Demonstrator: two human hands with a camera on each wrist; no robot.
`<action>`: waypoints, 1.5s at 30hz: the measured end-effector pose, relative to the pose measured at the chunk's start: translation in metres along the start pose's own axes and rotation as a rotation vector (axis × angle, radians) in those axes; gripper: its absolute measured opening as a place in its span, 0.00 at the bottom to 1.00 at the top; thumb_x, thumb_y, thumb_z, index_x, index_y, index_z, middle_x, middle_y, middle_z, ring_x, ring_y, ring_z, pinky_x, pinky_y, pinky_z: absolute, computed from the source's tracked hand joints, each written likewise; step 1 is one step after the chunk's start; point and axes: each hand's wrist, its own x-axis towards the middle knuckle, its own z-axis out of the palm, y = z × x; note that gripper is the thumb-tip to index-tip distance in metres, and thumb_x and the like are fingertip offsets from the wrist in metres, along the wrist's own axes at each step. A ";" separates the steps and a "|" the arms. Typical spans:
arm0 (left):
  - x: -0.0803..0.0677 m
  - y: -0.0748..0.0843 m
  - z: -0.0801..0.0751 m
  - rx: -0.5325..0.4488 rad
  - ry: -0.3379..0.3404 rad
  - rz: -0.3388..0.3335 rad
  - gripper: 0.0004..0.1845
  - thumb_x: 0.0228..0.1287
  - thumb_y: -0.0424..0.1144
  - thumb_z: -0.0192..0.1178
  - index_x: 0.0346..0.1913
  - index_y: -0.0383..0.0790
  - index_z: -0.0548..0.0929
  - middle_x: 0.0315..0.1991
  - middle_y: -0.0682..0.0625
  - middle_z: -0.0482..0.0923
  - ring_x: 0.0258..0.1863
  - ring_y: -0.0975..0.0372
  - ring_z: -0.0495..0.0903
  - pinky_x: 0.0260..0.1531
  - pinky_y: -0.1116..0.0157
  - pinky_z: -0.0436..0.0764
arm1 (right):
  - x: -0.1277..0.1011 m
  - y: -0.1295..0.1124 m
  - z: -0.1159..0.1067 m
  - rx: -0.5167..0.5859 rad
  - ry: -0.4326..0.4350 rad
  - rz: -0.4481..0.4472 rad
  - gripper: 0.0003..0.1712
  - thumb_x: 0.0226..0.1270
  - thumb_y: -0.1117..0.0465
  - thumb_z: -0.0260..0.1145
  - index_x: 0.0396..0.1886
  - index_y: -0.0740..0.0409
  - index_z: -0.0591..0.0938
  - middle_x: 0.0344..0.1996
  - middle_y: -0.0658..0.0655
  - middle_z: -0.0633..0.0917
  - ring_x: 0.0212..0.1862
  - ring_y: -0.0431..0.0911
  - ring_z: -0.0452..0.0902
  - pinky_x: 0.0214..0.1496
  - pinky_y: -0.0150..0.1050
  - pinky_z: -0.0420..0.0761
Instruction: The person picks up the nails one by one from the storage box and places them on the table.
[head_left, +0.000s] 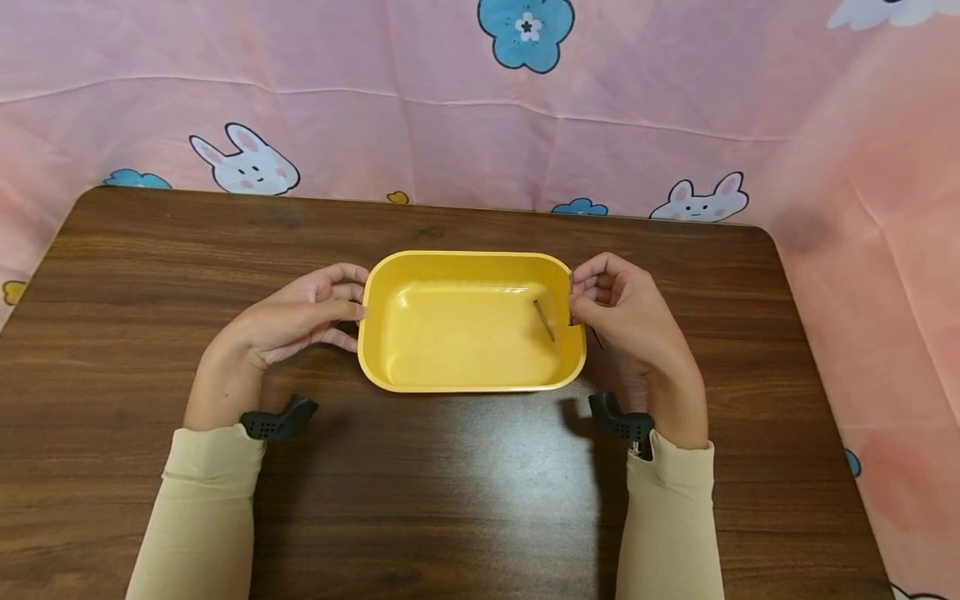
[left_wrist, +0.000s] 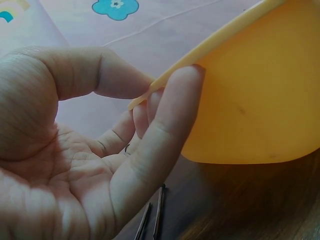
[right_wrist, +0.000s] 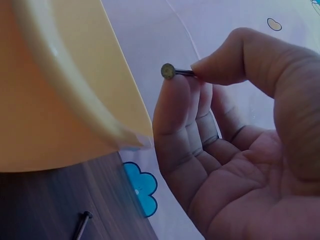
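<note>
A yellow plastic tray (head_left: 471, 382) sits mid-table with one dark nail (head_left: 543, 321) lying inside near its right wall. My left hand (head_left: 358, 311) pinches the tray's left rim; in the left wrist view the thumb and forefinger (left_wrist: 172, 107) close on the rim (left_wrist: 220, 37). My right hand (head_left: 577, 302) is at the tray's right rim and pinches a nail (right_wrist: 168, 71) between thumb and forefinger, its head pointing toward the tray wall (right_wrist: 65, 90). Another nail (head_left: 597, 337) lies on the table under the right hand.
Two nails (left_wrist: 152, 217) lie on the wooden table (head_left: 450, 500) below my left palm. One nail (right_wrist: 81, 225) lies beside the tray's right side. A pink cloth with rabbits and flowers (head_left: 480, 108) hangs behind and to the right.
</note>
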 end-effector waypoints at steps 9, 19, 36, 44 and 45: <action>0.000 0.002 0.000 -0.007 0.005 0.000 0.22 0.77 0.29 0.57 0.67 0.34 0.62 0.50 0.43 0.83 0.41 0.58 0.89 0.41 0.58 0.94 | -0.003 0.004 -0.010 0.006 0.027 -0.012 0.11 0.70 0.72 0.66 0.49 0.69 0.77 0.35 0.50 0.81 0.34 0.42 0.82 0.39 0.36 0.91; 0.000 0.000 0.001 0.002 0.014 -0.007 0.23 0.76 0.29 0.58 0.67 0.33 0.62 0.50 0.43 0.82 0.41 0.58 0.89 0.41 0.57 0.94 | -0.006 0.007 -0.018 -0.032 0.044 0.042 0.13 0.71 0.69 0.67 0.51 0.68 0.77 0.37 0.48 0.81 0.37 0.43 0.83 0.41 0.33 0.90; -0.001 -0.001 0.001 -0.017 0.006 0.005 0.22 0.76 0.29 0.57 0.66 0.33 0.63 0.50 0.43 0.84 0.41 0.57 0.89 0.42 0.56 0.94 | -0.004 0.014 -0.018 -0.149 0.039 0.052 0.14 0.68 0.70 0.67 0.50 0.68 0.78 0.38 0.52 0.80 0.38 0.41 0.81 0.40 0.30 0.88; -0.001 0.000 0.001 -0.005 0.018 0.000 0.22 0.76 0.29 0.58 0.67 0.33 0.63 0.50 0.43 0.83 0.41 0.57 0.89 0.41 0.56 0.94 | -0.004 0.014 -0.018 -0.259 0.050 0.061 0.15 0.66 0.68 0.68 0.50 0.67 0.79 0.40 0.57 0.82 0.41 0.42 0.80 0.40 0.25 0.85; -0.001 0.001 0.001 -0.002 0.019 0.000 0.22 0.76 0.29 0.58 0.67 0.33 0.63 0.50 0.43 0.83 0.41 0.57 0.89 0.41 0.56 0.94 | -0.004 0.014 -0.018 -0.274 0.050 0.061 0.15 0.66 0.68 0.69 0.50 0.67 0.79 0.40 0.57 0.82 0.41 0.43 0.80 0.41 0.25 0.84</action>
